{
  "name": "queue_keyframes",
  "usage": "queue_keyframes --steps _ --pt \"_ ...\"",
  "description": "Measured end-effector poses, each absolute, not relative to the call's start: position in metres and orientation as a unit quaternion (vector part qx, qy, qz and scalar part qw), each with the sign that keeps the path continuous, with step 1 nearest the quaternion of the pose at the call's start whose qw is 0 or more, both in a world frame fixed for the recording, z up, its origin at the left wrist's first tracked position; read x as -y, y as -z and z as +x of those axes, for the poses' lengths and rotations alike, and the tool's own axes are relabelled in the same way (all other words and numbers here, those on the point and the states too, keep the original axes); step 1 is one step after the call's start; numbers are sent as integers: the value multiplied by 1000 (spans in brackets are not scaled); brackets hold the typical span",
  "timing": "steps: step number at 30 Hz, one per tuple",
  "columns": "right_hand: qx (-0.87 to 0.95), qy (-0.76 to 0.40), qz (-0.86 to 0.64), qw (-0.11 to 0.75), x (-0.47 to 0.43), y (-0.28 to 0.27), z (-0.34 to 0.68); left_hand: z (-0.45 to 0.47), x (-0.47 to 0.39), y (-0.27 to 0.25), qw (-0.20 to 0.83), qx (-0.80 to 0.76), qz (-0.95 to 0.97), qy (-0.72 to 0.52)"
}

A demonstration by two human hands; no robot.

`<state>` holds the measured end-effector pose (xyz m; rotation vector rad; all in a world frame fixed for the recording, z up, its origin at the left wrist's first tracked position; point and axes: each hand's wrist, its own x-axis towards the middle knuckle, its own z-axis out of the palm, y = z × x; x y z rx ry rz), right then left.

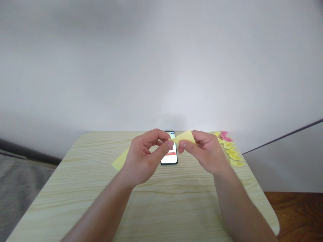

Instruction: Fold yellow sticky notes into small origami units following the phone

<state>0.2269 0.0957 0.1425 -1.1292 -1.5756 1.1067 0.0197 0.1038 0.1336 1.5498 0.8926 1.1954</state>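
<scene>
Between my two hands, above the table, is a folded piece of yellow paper (pixel 185 135) that narrows to a point on the left. My left hand (pixel 147 153) pinches that narrow tip between thumb and fingers. The wider right end is gripped by my right hand (pixel 205 149), its thumb lying on the near side and the fingers behind. More yellow paper (pixel 120 160) lies on the table, partly hidden behind my left hand. Below the held paper rests a phone (pixel 169 159) with a lit screen, partly covered by my hands.
Several small folded yellow paper pieces (pixel 233 154) sit along the table's right side, with pink folded paper (pixel 224 135) at their far end. The wood-grain table (pixel 166 205) meets a pale wall (pixel 161 67) at the back. Grey fabric (pixel 22 188) shows at lower left.
</scene>
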Motion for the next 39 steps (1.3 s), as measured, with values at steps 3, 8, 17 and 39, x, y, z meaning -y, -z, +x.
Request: queue_keyframes --steps 3,8,17,39 --pt "636 -433 -459 443 -95 -142 226 19 -104 -133 481 -356 637 -485" --pt "635 -437 -455 446 -95 -143 226 18 -105 -132 482 -351 636 -490" --pt "625 -436 -449 466 -97 -142 236 17 -111 -131 467 -373 605 -527" --pt "723 -468 -478 174 -99 -151 243 -13 -126 -136 470 -451 739 -170"
